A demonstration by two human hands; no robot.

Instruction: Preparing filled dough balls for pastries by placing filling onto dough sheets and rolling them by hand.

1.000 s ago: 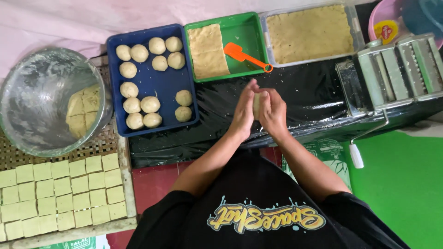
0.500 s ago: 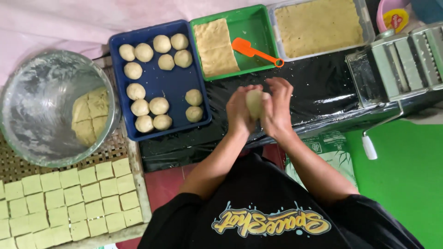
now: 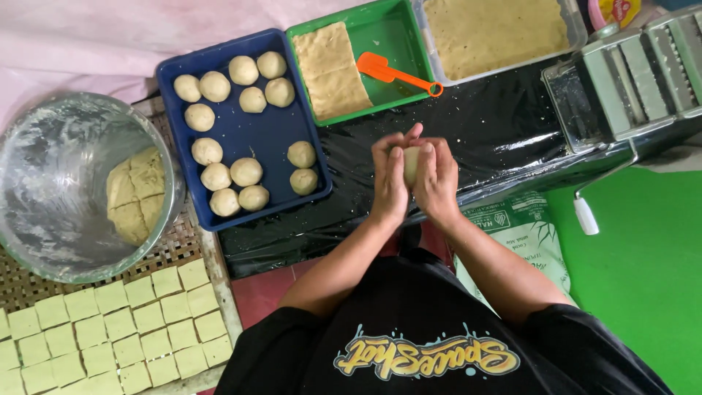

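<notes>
A: Two hands on one lump — left hand and right hand are pressed palm to palm w/ a pale dough ball between them. Only a sliver of it shows btwn the fingers.

B: So both closed round it?

A: Yep, cupped together on the dough, left fingertips poking up past the right ones. Held above the black plastic sheet on the worktop, not resting on it afaict.

B: Which way is the blue tray from there?

A: Blue tray sits to the person's left, near but not touching the hands. Left hand is the nearer one. Closest balls are the pair at the tray's right side and; there's bare blue floor just above that pair and in the middle.

B: Long axis of the tray?

A: Runs roughly away from the person, tilted a bit. Rest of the rolled balls are in the left column and the far end.

B: What else is round?

A: Green tray straight ahead, beyond the hands, w/ a flat dough slab and an orange scraper in it. Clear tub of dough ahead-right. Metal roller machine far right. Metal bowl w/ scored dough far left, cut squares on a rack near-left.
</notes>
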